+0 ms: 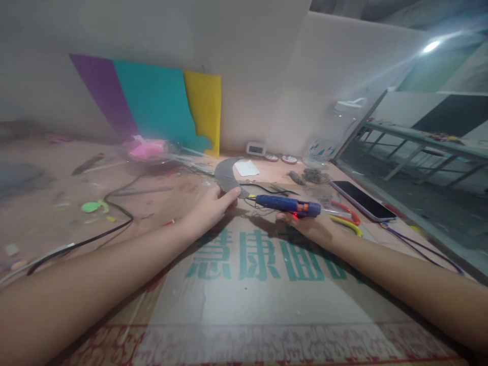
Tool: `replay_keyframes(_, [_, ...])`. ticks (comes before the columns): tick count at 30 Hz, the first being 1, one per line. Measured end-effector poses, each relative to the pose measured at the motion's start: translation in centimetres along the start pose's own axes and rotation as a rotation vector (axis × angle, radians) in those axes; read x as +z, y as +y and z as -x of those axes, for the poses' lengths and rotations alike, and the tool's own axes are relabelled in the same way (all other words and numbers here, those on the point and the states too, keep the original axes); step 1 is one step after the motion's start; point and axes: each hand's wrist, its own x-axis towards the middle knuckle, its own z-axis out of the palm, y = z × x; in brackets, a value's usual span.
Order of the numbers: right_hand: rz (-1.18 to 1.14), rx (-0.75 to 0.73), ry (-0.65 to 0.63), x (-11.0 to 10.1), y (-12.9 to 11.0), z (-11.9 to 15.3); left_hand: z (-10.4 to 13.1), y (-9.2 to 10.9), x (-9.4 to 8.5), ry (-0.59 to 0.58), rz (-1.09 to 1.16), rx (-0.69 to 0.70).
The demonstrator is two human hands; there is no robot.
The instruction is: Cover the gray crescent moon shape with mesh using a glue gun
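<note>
My left hand [215,209] pinches a grey crescent-shaped piece [225,175] near its lower end, thumb on top. A blue glue gun [280,203] is in my right hand [305,226], its body lying sideways with a small red light glowing underneath. The gun's nozzle points left and meets, or nearly meets, the lower tip of the crescent; I cannot tell if they touch. Both hands are above a printed sheet [244,300] with green characters.
A phone [364,201] with a strap, red-and-yellow-handled pliers [345,223] and a clear bottle [330,134] are at right. Behind are a white paper square [246,168] and a small clock [255,148]. A black cord [122,221], a pink bundle [148,149] and coloured sheets [156,101] are at left.
</note>
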Motion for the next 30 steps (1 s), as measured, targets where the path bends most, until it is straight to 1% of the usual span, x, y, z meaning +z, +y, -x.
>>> replay_keyframes(6, [-0.016, -0.001, 0.008, -0.23, -0.17, 0.04, 0.00, -0.07, -0.01, -0.002, 0.017, 0.008])
replay_keyframes(11, [0.012, 0.033, -0.006, -0.37, 0.25, 0.15, -0.04, -0.01, 0.03, 0.011, 0.020, 0.013])
replay_keyframes(14, [0.024, 0.017, 0.011, -0.35, 0.44, 0.11, -0.09, -0.17, 0.03, 0.011, 0.025, 0.011])
replay_keyframes(23, [-0.001, 0.044, -0.011, -0.62, -0.40, -0.03, 0.00, -0.11, 0.01, 0.021, 0.008, 0.004])
replay_keyframes(30, [0.008, 0.031, 0.003, -0.46, -0.21, -0.12, 0.01, -0.27, 0.03, 0.033, 0.017, -0.007])
